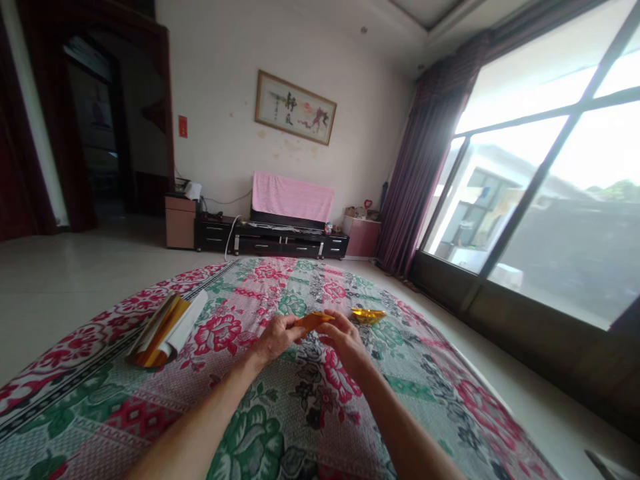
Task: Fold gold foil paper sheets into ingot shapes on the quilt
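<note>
Between my two hands is a small folded piece of gold foil paper (314,321), held a little above the flowered cloth. My left hand (276,339) pinches its left end with thumb and fingers. At the other end, my right hand (346,339) has its fingers closed on the right edge. Just beyond my right hand, a folded shiny gold paper piece (369,315) lies on the cloth. To the left rests a loosely curled roll of gold and white paper sheets (163,333).
A patterned cloth (250,427) in red, green and grey covers the surface before me. Past it stand a low black TV cabinet (285,243) and a screen draped with a pink towel (293,195). Large windows (540,200) and a purple curtain (425,147) are on the right.
</note>
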Action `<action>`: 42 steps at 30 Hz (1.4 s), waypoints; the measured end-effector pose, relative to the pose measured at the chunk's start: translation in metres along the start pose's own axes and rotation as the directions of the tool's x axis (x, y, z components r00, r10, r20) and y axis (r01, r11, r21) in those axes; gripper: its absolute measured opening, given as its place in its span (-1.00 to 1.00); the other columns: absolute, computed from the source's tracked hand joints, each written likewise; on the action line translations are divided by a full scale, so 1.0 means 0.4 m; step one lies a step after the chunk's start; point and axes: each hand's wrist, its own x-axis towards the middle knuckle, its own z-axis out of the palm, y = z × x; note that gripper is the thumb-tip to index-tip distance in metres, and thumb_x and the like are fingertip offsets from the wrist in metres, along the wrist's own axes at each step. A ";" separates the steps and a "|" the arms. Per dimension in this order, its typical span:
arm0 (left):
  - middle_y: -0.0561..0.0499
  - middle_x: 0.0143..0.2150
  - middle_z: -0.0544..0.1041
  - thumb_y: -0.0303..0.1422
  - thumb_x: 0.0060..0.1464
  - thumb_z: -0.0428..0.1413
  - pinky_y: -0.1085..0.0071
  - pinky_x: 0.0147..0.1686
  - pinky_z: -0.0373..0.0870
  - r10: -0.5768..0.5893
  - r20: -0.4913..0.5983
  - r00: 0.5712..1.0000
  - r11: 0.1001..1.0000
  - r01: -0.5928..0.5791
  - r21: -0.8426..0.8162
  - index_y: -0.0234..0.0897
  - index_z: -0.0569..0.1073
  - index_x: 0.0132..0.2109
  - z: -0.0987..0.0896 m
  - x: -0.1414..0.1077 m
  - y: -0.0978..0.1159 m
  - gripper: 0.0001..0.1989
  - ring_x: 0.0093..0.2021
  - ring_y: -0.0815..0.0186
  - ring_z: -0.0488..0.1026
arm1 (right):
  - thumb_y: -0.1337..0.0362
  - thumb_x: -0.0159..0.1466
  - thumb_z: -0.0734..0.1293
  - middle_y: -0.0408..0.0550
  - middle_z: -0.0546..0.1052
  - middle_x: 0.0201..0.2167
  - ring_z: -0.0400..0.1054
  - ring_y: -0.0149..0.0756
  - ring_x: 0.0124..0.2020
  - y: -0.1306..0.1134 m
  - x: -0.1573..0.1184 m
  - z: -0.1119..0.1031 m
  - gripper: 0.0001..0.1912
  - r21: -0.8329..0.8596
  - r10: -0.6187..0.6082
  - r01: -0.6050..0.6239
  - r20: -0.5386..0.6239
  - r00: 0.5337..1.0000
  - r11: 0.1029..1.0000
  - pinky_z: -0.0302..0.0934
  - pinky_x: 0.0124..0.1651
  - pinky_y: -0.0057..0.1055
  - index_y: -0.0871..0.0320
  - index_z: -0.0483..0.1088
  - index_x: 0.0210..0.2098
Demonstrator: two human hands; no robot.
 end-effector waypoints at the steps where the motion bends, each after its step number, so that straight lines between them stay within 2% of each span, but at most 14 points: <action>1: 0.03 -0.48 0.49 -0.25 -0.05 0.09 0.48 -0.41 0.28 -0.013 -0.001 1.000 0.999 0.013 -0.052 -0.41 0.51 -0.29 0.001 -0.001 0.003 -0.71 -0.48 0.37 0.37 | 0.16 0.03 0.38 -0.06 0.51 -0.25 0.38 -0.31 -0.29 0.005 -0.005 0.004 -0.61 0.044 0.013 -0.014 0.013 1.000 0.999 0.25 -0.29 -0.42 0.13 0.39 -0.14; 4: 0.03 -0.46 0.50 -0.26 -0.08 0.11 0.48 -0.41 0.27 -0.038 0.020 0.999 0.987 0.041 -0.157 -0.42 0.51 -0.28 0.008 -0.003 0.001 -0.71 -0.47 0.38 0.36 | 0.17 0.08 0.36 -0.06 0.51 -0.21 0.36 -0.29 -0.20 0.027 -0.018 0.008 -0.68 0.078 0.002 -0.010 0.098 0.995 0.997 0.23 -0.21 -0.44 0.11 0.45 -0.17; 10: 0.00 -0.38 0.53 -0.26 -0.08 0.14 0.48 -0.44 0.28 -0.018 0.047 0.999 0.971 0.029 -0.238 -0.38 0.43 -0.05 0.023 0.002 -0.029 -0.57 -0.42 0.34 0.41 | 0.12 0.07 0.38 -0.11 0.54 -0.29 0.38 -0.32 -0.31 0.063 -0.016 0.000 -0.71 0.142 0.036 -0.043 0.055 0.998 0.989 0.25 -0.21 -0.41 0.09 0.50 -0.23; 15: 0.02 -0.42 0.53 -0.25 -0.03 0.14 0.50 -0.49 0.26 -0.023 0.064 0.998 0.978 0.035 -0.203 -0.34 0.27 0.14 0.019 -0.005 -0.036 -0.42 -0.48 0.37 0.40 | 0.08 0.05 0.40 -0.12 0.54 -0.34 0.40 -0.30 -0.31 0.071 -0.013 0.000 -0.68 0.187 0.035 -0.047 0.066 0.997 0.981 0.25 -0.17 -0.37 0.11 0.50 -0.24; 17: -0.02 -0.34 0.55 -0.25 -0.02 0.14 0.49 -0.44 0.30 -0.012 0.084 0.996 0.977 0.030 -0.212 -0.33 0.28 0.14 0.019 -0.007 -0.037 -0.43 -0.42 0.35 0.44 | 0.07 0.04 0.40 -0.12 0.54 -0.36 0.41 -0.29 -0.32 0.072 -0.013 0.002 -0.68 0.201 0.034 -0.047 0.067 0.997 0.979 0.26 -0.17 -0.36 0.11 0.50 -0.26; 19: -0.06 -0.20 0.56 -0.26 -0.02 0.14 0.45 -0.30 0.35 0.010 0.100 0.995 0.972 0.014 -0.236 -0.33 0.32 0.11 0.022 -0.008 -0.041 -0.47 -0.29 0.30 0.47 | 0.06 0.02 0.41 -0.11 0.54 -0.38 0.42 -0.28 -0.34 0.071 -0.014 0.006 -0.68 0.203 0.044 -0.053 0.052 0.998 0.978 0.26 -0.19 -0.36 0.11 0.49 -0.29; 22: -0.08 -0.09 0.53 -0.26 0.00 0.12 0.39 -0.14 0.36 0.041 0.079 0.996 0.975 -0.023 -0.222 -0.32 0.35 0.09 0.026 -0.003 -0.050 -0.51 -0.14 0.23 0.46 | 0.02 -0.01 0.41 -0.12 0.53 -0.42 0.42 -0.26 -0.37 0.069 -0.014 0.011 -0.66 0.198 0.050 -0.053 0.023 0.998 0.979 0.27 -0.24 -0.35 0.11 0.49 -0.32; 24: -0.08 -0.08 0.53 -0.24 0.01 0.10 0.36 -0.10 0.35 0.044 0.039 0.998 0.980 -0.036 -0.195 -0.33 0.37 0.07 0.030 0.002 -0.053 -0.53 -0.10 0.22 0.45 | 0.01 -0.01 0.41 -0.13 0.53 -0.45 0.42 -0.25 -0.39 0.068 -0.014 0.014 -0.65 0.194 0.042 -0.044 0.015 0.999 0.980 0.27 -0.26 -0.35 0.12 0.48 -0.34; 27: -0.09 -0.14 0.55 -0.22 0.01 0.08 0.37 -0.19 0.39 -0.007 -0.020 1.000 0.987 0.004 -0.162 -0.36 0.41 0.04 0.035 0.011 -0.048 -0.54 -0.21 0.23 0.49 | 0.04 0.00 0.39 -0.14 0.52 -0.47 0.41 -0.28 -0.42 0.069 -0.012 0.017 -0.68 0.189 0.017 -0.017 0.004 1.000 0.982 0.26 -0.30 -0.38 0.13 0.48 -0.36; 31: -0.04 -0.32 0.57 -0.24 0.00 0.06 0.43 -0.40 0.37 -0.074 -0.030 0.997 0.991 0.070 -0.118 -0.39 0.43 0.02 0.045 0.016 -0.030 -0.54 -0.41 0.29 0.47 | 0.11 0.00 0.38 -0.15 0.51 -0.46 0.36 -0.34 -0.45 0.071 -0.009 0.022 -0.73 0.182 -0.028 0.029 -0.007 1.000 0.983 0.22 -0.35 -0.44 0.13 0.47 -0.35; 33: -0.03 -0.35 0.57 -0.23 0.00 0.05 0.43 -0.40 0.37 -0.069 -0.033 0.997 0.993 0.065 -0.099 -0.39 0.43 0.02 0.048 0.016 -0.025 -0.54 -0.39 0.28 0.47 | 0.15 -0.01 0.39 -0.15 0.52 -0.44 0.35 -0.36 -0.45 0.069 -0.009 0.024 -0.73 0.179 -0.040 0.040 -0.006 0.999 0.983 0.21 -0.37 -0.46 0.13 0.47 -0.32; 38: -0.08 -0.23 0.57 -0.21 0.00 0.03 0.40 -0.25 0.37 0.004 -0.079 0.997 0.999 -0.008 -0.049 -0.38 0.48 -0.03 0.053 0.015 -0.033 -0.57 -0.19 0.20 0.46 | 0.23 -0.01 0.38 -0.15 0.52 -0.39 0.34 -0.37 -0.44 0.059 -0.012 0.026 -0.74 0.162 -0.041 0.041 0.001 0.999 0.986 0.21 -0.34 -0.46 0.13 0.46 -0.30; 42: -0.06 -0.31 0.54 -0.22 0.02 0.01 0.45 -0.41 0.32 -0.011 -0.066 0.998 0.998 0.007 -0.059 -0.40 0.40 0.05 0.051 0.014 -0.046 -0.52 -0.38 0.29 0.43 | 0.28 -0.01 0.36 -0.16 0.52 -0.39 0.34 -0.37 -0.42 0.057 -0.013 0.027 -0.73 0.131 -0.038 0.035 0.016 0.999 0.991 0.19 -0.36 -0.49 0.13 0.45 -0.27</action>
